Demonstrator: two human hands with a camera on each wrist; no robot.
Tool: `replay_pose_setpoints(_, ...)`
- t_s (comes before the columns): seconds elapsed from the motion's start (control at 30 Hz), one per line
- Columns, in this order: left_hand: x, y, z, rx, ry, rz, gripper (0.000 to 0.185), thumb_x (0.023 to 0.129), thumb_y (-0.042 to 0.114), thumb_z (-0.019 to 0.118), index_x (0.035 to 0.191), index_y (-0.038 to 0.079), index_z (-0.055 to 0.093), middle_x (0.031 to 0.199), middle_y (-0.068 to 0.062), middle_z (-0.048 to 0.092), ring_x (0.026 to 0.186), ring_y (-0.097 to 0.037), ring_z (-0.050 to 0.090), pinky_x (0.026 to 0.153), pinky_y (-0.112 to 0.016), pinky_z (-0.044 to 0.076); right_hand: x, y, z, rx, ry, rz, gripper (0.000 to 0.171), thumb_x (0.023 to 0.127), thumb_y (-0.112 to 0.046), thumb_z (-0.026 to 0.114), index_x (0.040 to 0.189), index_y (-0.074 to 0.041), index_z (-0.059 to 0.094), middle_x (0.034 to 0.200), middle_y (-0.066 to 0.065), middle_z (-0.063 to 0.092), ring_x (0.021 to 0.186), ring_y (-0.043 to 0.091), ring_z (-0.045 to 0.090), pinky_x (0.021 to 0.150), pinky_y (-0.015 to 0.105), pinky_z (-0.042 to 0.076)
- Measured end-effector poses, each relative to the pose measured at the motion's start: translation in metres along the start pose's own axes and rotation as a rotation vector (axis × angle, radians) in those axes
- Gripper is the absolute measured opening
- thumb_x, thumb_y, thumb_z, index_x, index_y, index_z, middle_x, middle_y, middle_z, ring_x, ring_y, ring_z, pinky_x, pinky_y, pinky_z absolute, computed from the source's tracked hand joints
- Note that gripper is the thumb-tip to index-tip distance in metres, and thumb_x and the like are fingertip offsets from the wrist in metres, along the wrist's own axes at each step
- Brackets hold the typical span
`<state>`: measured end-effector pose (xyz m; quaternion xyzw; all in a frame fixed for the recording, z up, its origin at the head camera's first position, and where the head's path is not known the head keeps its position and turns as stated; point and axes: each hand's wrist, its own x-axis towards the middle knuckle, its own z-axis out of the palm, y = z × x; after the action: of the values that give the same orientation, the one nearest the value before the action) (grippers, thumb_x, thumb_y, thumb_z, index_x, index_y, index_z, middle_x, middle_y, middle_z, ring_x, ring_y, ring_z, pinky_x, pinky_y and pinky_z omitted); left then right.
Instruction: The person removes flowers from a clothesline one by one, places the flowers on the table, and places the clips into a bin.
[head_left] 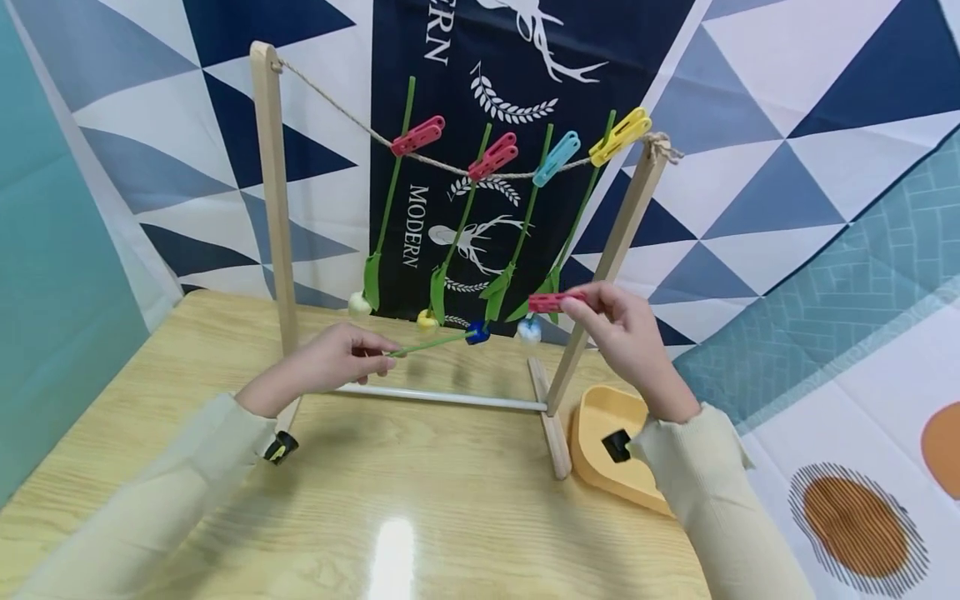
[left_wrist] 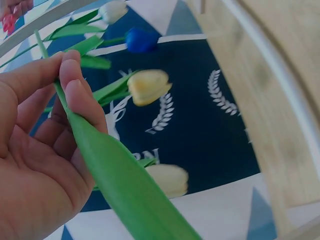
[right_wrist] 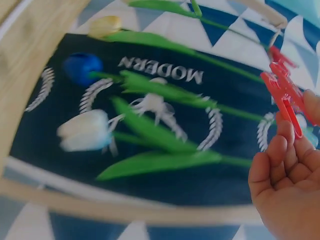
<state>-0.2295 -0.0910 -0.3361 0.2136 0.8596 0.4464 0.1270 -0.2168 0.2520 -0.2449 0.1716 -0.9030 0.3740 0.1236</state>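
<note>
My left hand (head_left: 337, 357) pinches the thin green stem (head_left: 431, 342) of an artificial flower between thumb and fingers. Its broad green leaf (left_wrist: 120, 170) slants down past the palm in the left wrist view; the bloom is hidden. A red clothespin (head_left: 551, 302) is pinched in my right hand (head_left: 618, 329), in front of the hanging flowers. Artificial tulips hang head down from a rope (head_left: 337, 104): a white one (head_left: 360, 304), a yellow one (head_left: 427, 320), a blue one (head_left: 477, 333) and another white one (head_left: 528, 330). Red (head_left: 417, 136), blue (head_left: 557, 158) and yellow clothespins (head_left: 620, 136) clip their stems.
A wooden frame with a left post (head_left: 273, 200) and a right post (head_left: 611, 267) carries the rope. Low between them runs a white bar (head_left: 442, 397). Beside the right foot sits a yellow tray (head_left: 592, 458), partly behind my right sleeve. Patterned cloth (head_left: 750, 142) hangs behind the table.
</note>
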Motion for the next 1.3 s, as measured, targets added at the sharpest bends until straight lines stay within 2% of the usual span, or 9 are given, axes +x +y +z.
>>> replay_pose_setpoints(0.17, 0.001, -0.012, 0.015, -0.01, -0.044, -0.005, 0.029, 0.091, 0.015, 0.06, 0.116, 0.002, 0.065, 0.078, -0.006, 0.064, 0.056, -0.01, 0.048, 0.05, -0.023, 0.04, -0.028, 0.034, -0.003, -0.008, 0.012, 0.074, 0.022, 0.093, -0.026, 0.058, 0.1, -0.006, 0.065, 0.072, 0.0, 0.049, 0.064, 0.01, 0.04, 0.05, 0.026, 0.031)
replay_pose_setpoints(0.4, 0.008, -0.024, 0.032, 0.033, -0.091, 0.061, 0.025, 0.09, 0.009, 0.059, 0.111, -0.003, 0.067, 0.073, -0.003, 0.064, 0.056, -0.009, 0.049, 0.052, -0.024, 0.044, -0.058, 0.082, -0.007, -0.028, 0.029, 0.251, 0.033, 0.094, -0.035, 0.055, 0.099, -0.004, 0.063, 0.072, -0.006, 0.048, 0.066, 0.008, 0.042, 0.056, 0.023, 0.034)
replay_pose_setpoints(0.5, 0.01, -0.03, 0.039, 0.044, -0.104, 0.049, 0.023, 0.09, 0.009, 0.059, 0.108, -0.003, 0.068, 0.073, -0.003, 0.065, 0.054, -0.008, 0.047, 0.05, -0.023, 0.041, -0.068, 0.103, -0.009, -0.033, 0.024, 0.343, 0.038, 0.094, -0.04, 0.054, 0.1, -0.003, 0.063, 0.074, -0.009, 0.051, 0.072, 0.006, 0.044, 0.061, 0.022, 0.036)
replay_pose_setpoints(0.6, 0.012, -0.037, 0.047, 0.049, -0.123, 0.018, 0.023, 0.09, 0.009, 0.059, 0.108, -0.002, 0.068, 0.075, -0.007, 0.066, 0.052, -0.008, 0.045, 0.049, -0.023, 0.039, -0.078, 0.125, -0.01, -0.047, -0.025, 0.432, 0.046, 0.094, -0.046, 0.05, 0.105, -0.003, 0.062, 0.083, -0.011, 0.056, 0.081, 0.004, 0.048, 0.067, 0.021, 0.04)
replay_pose_setpoints(0.73, 0.015, -0.045, 0.059, 0.06, -0.151, 0.007, 0.022, 0.09, 0.009, 0.06, 0.107, 0.0, 0.069, 0.074, -0.01, 0.066, 0.052, -0.007, 0.044, 0.049, -0.022, 0.038, -0.091, 0.153, -0.007, -0.038, -0.094, 0.542, 0.056, 0.093, -0.054, 0.045, 0.113, -0.004, 0.058, 0.099, -0.001, 0.058, 0.092, 0.013, 0.05, 0.075, 0.027, 0.041)
replay_pose_setpoints(0.83, 0.017, -0.049, 0.067, 0.068, -0.167, 0.009, 0.021, 0.09, 0.009, 0.06, 0.107, 0.001, 0.07, 0.077, -0.01, 0.067, 0.055, -0.007, 0.046, 0.05, -0.022, 0.039, -0.099, 0.17, -0.002, -0.021, -0.101, 0.607, 0.061, 0.091, -0.057, 0.045, 0.113, -0.001, 0.057, 0.101, 0.008, 0.056, 0.091, 0.019, 0.048, 0.073, 0.029, 0.04)
replay_pose_setpoints(1.07, 0.015, -0.061, 0.086, 0.056, -0.174, -0.007, 0.019, 0.088, 0.009, 0.061, 0.103, 0.003, 0.071, 0.091, -0.006, 0.069, 0.058, -0.008, 0.047, 0.053, -0.022, 0.041, -0.114, 0.201, 0.014, 0.001, -0.114, 0.655, 0.054, 0.094, -0.048, 0.049, 0.105, 0.004, 0.057, 0.086, 0.007, 0.055, 0.079, 0.014, 0.049, 0.071, 0.028, 0.04)
replay_pose_setpoints(1.17, 0.014, -0.068, 0.095, 0.055, -0.182, -0.012, 0.017, 0.088, 0.009, 0.062, 0.101, 0.004, 0.072, 0.089, -0.005, 0.069, 0.056, -0.007, 0.047, 0.053, -0.021, 0.042, -0.116, 0.209, 0.02, 0.021, -0.146, 0.674, 0.048, 0.094, -0.043, 0.052, 0.103, 0.004, 0.058, 0.078, 0.003, 0.053, 0.073, 0.013, 0.048, 0.067, 0.026, 0.04)
replay_pose_setpoints(1.3, 0.014, -0.075, 0.102, 0.048, -0.196, -0.042, 0.016, 0.088, 0.008, 0.062, 0.099, 0.003, 0.072, 0.08, -0.004, 0.068, 0.054, -0.007, 0.05, 0.053, -0.021, 0.043, -0.114, 0.215, 0.025, 0.028, -0.239, 0.677, 0.044, 0.094, -0.039, 0.053, 0.1, 0.004, 0.059, 0.072, 0.002, 0.049, 0.069, 0.014, 0.046, 0.064, 0.027, 0.036)
